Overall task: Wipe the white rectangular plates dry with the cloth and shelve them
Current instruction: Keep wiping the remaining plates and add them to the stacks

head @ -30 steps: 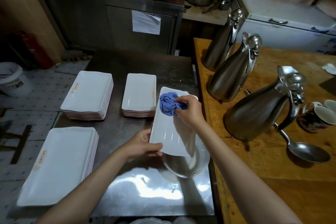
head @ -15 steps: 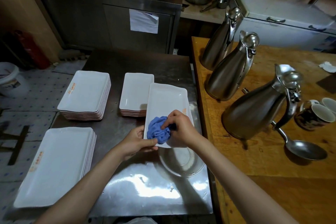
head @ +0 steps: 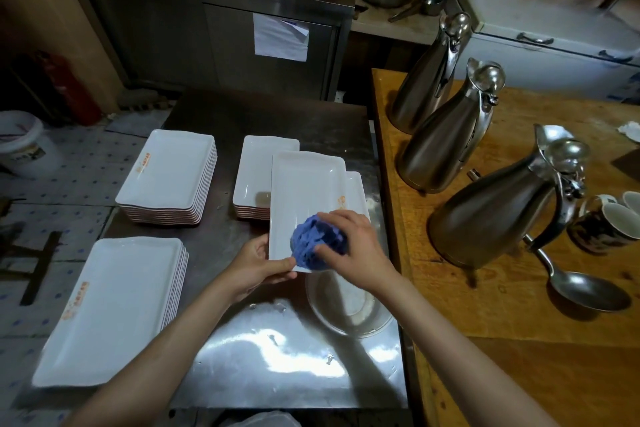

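Two hands, one plate, one blue cloth

Three stacks of white plates sit on a steel table (head: 242, 121): a far left stack (head: 169, 173), a near left stack (head: 110, 308) and a middle stack (head: 259, 170). The left hand (head: 256, 265) grips the near edge of a single plate (head: 304, 191), thumb on top, holding it above the table. The right hand (head: 349, 246) curls round a bunched blue cloth (head: 310, 248) and presses it onto the plate's near end. Another plate (head: 356, 191) peeks out beneath, and a clear round dish (head: 349, 312) lies under the right wrist. Orange print marks the plates' edges, too small to read. Three steel jugs (head: 446, 146), cups (head: 609, 222) and a ladle (head: 585, 291) stand on the wooden table (head: 519, 340) to the right. Behind is a steel cabinet (head: 173, 28) bearing a blank-looking paper sheet (head: 280, 36). On the tiled floor (head: 79, 166) stands a white bucket (head: 20, 146).
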